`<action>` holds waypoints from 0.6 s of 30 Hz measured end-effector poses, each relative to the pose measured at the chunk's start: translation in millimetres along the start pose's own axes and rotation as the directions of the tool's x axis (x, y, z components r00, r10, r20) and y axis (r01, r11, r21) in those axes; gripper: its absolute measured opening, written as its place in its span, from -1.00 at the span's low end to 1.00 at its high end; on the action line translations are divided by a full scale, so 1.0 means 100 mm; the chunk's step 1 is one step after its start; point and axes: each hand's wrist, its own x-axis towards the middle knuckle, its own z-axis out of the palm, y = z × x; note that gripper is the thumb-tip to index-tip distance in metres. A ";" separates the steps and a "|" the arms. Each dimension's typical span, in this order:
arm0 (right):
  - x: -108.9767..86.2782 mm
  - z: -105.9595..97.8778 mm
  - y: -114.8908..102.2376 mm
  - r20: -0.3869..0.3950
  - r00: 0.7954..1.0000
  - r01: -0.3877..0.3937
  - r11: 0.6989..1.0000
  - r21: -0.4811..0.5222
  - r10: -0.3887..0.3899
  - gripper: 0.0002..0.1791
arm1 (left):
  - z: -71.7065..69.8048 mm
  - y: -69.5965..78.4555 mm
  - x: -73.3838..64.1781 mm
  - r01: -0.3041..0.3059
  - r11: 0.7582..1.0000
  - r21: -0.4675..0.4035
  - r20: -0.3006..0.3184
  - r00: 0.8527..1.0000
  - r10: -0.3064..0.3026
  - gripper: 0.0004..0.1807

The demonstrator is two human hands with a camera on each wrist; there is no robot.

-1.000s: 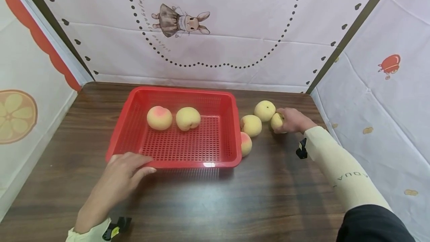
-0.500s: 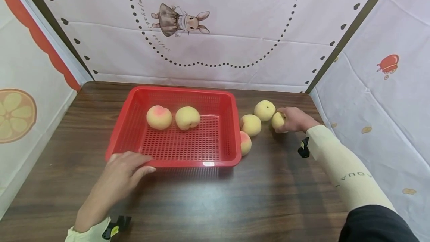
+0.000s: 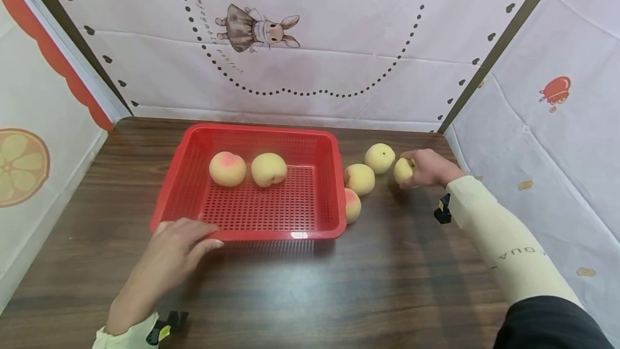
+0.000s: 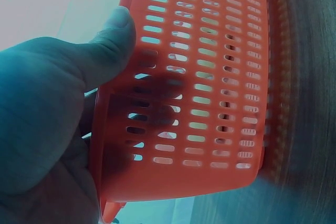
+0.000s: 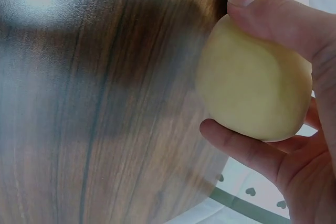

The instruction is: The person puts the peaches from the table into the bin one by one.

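Note:
My left hand (image 3: 176, 246) grips the near-left rim of a red perforated plastic basket (image 3: 271, 236); in the left wrist view its thumb (image 4: 113, 35) lies on the outer wall and fingers show dimly through the slots. Two peaches sit inside, one pink-topped (image 3: 227, 169) and one pale yellow (image 3: 268, 170). To the basket's right, my right hand (image 3: 428, 168) holds a yellow peach (image 5: 252, 77) between thumb and fingers. Left of that hand are three more peaches: a far one (image 3: 380, 158), a middle one (image 3: 360, 179) and a pinkish one (image 3: 352, 206) partly hidden by the basket rim.
A dark wood-grain table (image 3: 290, 295) bears everything. White printed cloth (image 3: 329, 26) stands behind the table, with more cloth panels at the left and right sides.
My right hand has shifted slightly up and right with the peach in its grip, and the peach has tilted a little. The left hand still holds the basket rim.

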 end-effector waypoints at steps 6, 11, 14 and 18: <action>-0.04 -0.07 -0.04 -0.022 0.999 0.032 0.999 -0.018 -0.032 -0.30 | 0.01 -0.01 0.00 -0.004 1.000 0.002 0.000 1.000 0.004 -0.64; -0.06 -0.12 -0.05 -0.052 0.997 0.059 0.998 -0.038 -0.061 -0.30 | 0.01 -0.02 0.00 -0.007 1.000 -0.003 0.003 1.000 0.007 -0.64; -0.07 -0.15 -0.05 -0.054 0.997 0.061 0.997 -0.047 -0.063 -0.23 | 0.01 -0.02 0.00 -0.009 1.000 -0.002 -0.002 1.000 0.009 -0.64; -0.08 -0.20 -0.05 -0.059 0.996 0.063 0.997 -0.044 -0.065 -0.15 | 0.01 -0.01 0.00 -0.014 1.000 0.000 -0.013 1.000 0.014 -0.64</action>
